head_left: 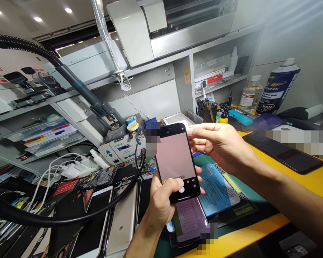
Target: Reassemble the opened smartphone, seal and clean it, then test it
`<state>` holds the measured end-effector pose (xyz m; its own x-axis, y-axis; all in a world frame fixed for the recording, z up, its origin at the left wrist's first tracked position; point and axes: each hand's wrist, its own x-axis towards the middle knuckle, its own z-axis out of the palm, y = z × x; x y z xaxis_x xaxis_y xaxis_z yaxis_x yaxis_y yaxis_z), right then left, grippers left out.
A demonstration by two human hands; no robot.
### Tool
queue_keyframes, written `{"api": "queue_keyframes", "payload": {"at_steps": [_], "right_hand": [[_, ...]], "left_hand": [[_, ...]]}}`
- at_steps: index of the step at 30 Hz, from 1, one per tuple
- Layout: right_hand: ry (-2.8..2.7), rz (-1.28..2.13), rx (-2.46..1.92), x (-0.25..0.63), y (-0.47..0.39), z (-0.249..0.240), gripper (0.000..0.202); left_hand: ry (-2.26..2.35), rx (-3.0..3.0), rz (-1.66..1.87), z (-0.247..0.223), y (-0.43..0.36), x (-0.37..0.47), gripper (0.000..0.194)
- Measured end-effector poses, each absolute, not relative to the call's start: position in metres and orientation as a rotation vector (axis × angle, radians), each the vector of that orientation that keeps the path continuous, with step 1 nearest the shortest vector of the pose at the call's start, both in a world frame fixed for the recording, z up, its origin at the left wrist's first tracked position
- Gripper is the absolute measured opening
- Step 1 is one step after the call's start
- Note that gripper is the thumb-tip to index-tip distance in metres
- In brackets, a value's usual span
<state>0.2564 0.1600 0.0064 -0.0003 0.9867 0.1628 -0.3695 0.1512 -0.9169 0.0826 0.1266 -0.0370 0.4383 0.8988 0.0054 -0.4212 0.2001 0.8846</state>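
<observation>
My left hand [165, 197] is wrapped round a black phone [176, 157] held upright, its thumb on the lower part of the lit screen, which shows a camera view in plain pinkish tone. At the phone's upper right edge is my right hand [211, 138], with thumb and fingers pinched together; what they grip, if anything, is partly hidden behind the phone. Below lies a second phone [191, 220] with a lit, purplish screen. Beside it a blue printed packet [218, 188] rests on a dark mat [249, 211].
Several phones, including a gold one [123, 218], lie at the left under a black hose [78, 219]. A soldering station [121, 148] stands behind. At the right are a spray can [278, 87], a bottle [250, 95] and a large black phone [282, 152].
</observation>
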Motion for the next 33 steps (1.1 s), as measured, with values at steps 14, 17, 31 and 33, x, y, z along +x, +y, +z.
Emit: {"api": "queue_keyframes", "payload": {"at_steps": [14, 17, 31, 33], "right_hand": [[-1.017, 1.272, -0.818, 0.2560, 0.1597, 0.0078, 0.016], [-1.011, 1.277, -0.807, 0.2558, 0.1600, 0.0072, 0.016], [-1.007, 1.285, -0.802, 0.2563, 0.1592, 0.0084, 0.015], [-1.006, 1.284, -0.802, 0.2561, 0.1593, 0.0084, 0.016]], "left_hand": [[0.568, 0.941, 1.000, -0.0349, 0.1260, 0.0823, 0.038], [0.548, 0.933, 1.001, -0.0363, 0.1256, 0.0815, 0.039], [0.582, 0.925, 1.004, -0.0339, 0.1243, 0.0819, 0.038], [0.573, 0.935, 0.994, -0.0352, 0.1252, 0.0810, 0.038]]}}
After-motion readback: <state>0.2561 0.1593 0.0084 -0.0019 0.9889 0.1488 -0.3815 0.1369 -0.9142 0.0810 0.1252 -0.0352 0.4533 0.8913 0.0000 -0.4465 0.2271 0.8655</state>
